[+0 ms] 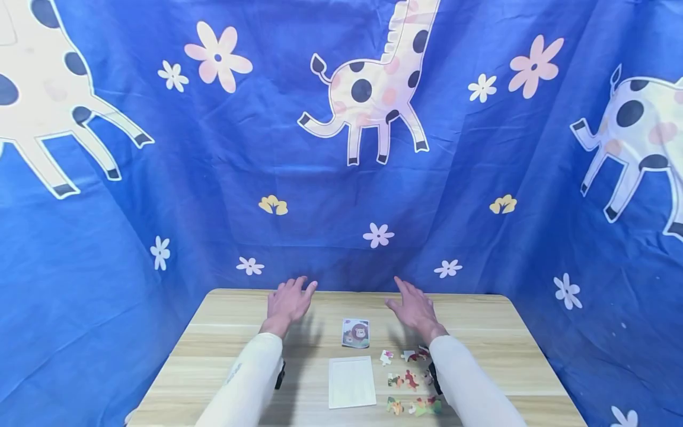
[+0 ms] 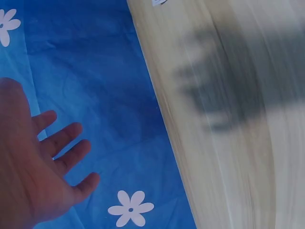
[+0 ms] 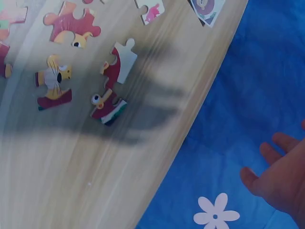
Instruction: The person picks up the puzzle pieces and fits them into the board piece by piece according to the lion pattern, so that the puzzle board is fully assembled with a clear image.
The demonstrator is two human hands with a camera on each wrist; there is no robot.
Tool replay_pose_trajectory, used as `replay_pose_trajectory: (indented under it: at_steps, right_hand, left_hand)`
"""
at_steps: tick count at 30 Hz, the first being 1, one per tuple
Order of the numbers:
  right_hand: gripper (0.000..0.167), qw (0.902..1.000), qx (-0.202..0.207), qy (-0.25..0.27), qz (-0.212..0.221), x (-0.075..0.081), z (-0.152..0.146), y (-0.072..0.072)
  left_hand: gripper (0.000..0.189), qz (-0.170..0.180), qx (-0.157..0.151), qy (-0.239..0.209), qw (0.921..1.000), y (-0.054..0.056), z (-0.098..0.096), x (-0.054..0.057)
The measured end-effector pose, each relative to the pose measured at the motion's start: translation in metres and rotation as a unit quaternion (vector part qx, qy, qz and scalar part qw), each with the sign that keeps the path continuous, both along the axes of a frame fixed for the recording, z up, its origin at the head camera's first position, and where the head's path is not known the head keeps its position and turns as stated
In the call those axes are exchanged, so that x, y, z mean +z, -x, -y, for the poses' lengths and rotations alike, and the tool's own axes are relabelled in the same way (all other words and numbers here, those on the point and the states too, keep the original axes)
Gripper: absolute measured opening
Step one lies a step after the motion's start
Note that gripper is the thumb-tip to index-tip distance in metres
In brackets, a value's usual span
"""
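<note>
My left hand (image 1: 290,303) is held out over the far side of the table, its fingers spread and holding nothing. Across from it, my right hand (image 1: 415,307) is also stretched out with nothing in it. Between and below them lies a small card (image 1: 356,333) with a lion picture. Nearer me is a flat white puzzle tray (image 1: 352,382) with a raised rim. Several jigsaw pieces (image 1: 395,381) lie to its right, some partly hidden by my right forearm. In the right wrist view, a red-and-yellow piece (image 3: 71,21) and a piece with whiskers (image 3: 53,81) show face up.
The wooden table (image 1: 224,344) has a blue cloth (image 1: 331,196) with giraffes and flowers hanging behind it and at both sides. Both forearms in white sleeves (image 1: 248,373) reach over the table, and shadows of the hands fall on the wood.
</note>
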State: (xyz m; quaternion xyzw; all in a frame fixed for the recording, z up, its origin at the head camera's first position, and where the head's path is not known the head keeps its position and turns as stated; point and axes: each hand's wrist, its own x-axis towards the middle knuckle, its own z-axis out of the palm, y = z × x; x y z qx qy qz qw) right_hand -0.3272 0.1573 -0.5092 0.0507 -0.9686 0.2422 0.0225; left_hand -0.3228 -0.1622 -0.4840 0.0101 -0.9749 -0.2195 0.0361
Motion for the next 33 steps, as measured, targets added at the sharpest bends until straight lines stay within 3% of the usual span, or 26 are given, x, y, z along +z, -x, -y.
replay_pose_trajectory:
  at_steps: [10,22,33]
  right_hand:
    - [0.069,0.999,-0.006,0.041,-0.016,-0.01,0.006,-0.003]
    - [0.069,0.9991,0.0,0.04,-0.017,-0.019,0.017,-0.007]
    - [0.067,0.9976,-0.009,0.068,-0.006,-0.036,0.013,-0.012]
  left_hand:
    - [0.083,-0.006,-0.007,-0.025,0.9996,0.0,0.0,-0.006]
    - [0.075,-0.01,-0.014,-0.054,0.9984,-0.006,0.004,-0.023]
    - [0.07,-0.002,-0.016,-0.096,0.9952,-0.008,-0.001,-0.029]
